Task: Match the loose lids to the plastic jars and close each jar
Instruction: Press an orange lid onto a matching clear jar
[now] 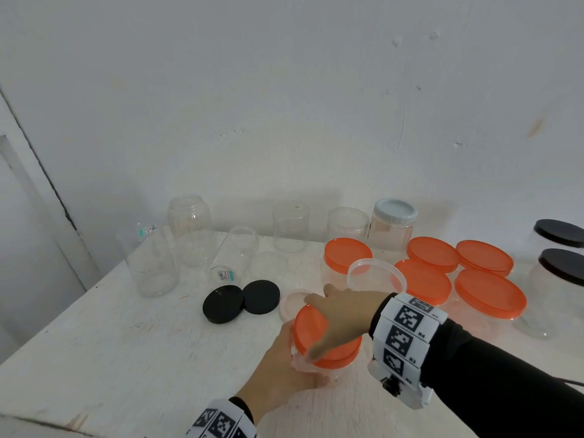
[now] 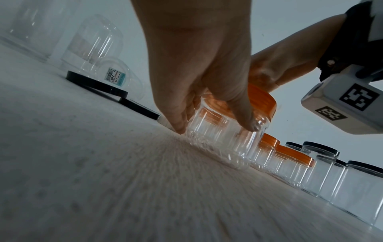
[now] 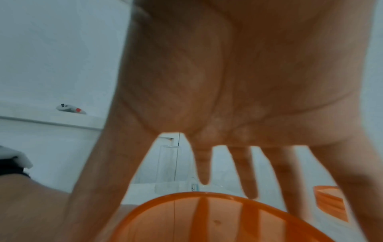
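A small clear jar (image 1: 308, 366) (image 2: 223, 142) stands near the front of the white table (image 1: 126, 343). My left hand (image 1: 298, 358) (image 2: 213, 124) grips its wall from the left, thumb and fingers on opposite sides. An orange lid (image 1: 338, 355) (image 2: 263, 99) (image 3: 207, 221) sits on the jar's mouth, slightly tilted. My right hand (image 1: 316, 324) (image 3: 186, 204) spans the lid from above, the thumb on its near rim and spread fingers over its far rim. The right wrist view is blurred.
Two black lids (image 1: 224, 303) lie left of the jar, with a pale lid (image 1: 294, 300) behind it and a clear lid (image 1: 376, 275) leaning on an orange-lidded jar (image 1: 347, 254). Several orange-lidded jars stand right; open clear jars (image 1: 189, 229) stand behind. Black-lidded jars (image 1: 561, 267) stand far right.
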{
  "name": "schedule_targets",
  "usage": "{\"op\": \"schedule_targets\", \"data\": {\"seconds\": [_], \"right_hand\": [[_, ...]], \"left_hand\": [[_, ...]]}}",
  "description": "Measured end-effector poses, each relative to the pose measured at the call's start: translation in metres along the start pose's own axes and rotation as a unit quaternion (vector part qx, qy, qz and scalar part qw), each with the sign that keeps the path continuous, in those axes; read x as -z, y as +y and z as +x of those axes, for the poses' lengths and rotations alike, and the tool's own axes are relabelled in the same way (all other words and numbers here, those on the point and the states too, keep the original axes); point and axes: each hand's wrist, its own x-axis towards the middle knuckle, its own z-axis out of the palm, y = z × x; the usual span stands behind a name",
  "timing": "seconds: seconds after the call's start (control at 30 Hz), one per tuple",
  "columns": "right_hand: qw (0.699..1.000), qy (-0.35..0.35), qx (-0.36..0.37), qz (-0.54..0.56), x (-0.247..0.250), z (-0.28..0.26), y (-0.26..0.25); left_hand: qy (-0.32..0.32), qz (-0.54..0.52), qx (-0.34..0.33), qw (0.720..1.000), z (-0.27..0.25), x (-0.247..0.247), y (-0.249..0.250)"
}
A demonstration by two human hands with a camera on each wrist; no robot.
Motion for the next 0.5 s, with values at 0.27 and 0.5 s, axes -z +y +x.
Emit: {"op": "schedule_targets", "data": {"seconds": [0.27, 0.5], "right_hand": [[0.998, -0.007, 0.064, -0.018, 0.0043, -0.0023, -0.0018], [1.000, 0.011, -0.003, -0.010, -0.0014, -0.0001, -0.0017]], "left_hand": [[0.006, 0.000, -0.010, 1.000, -0.0001, -0.0011, -0.0019], [0.005, -0.005, -0.010, 1.000, -0.0011, -0.0011, -0.0010]]}}
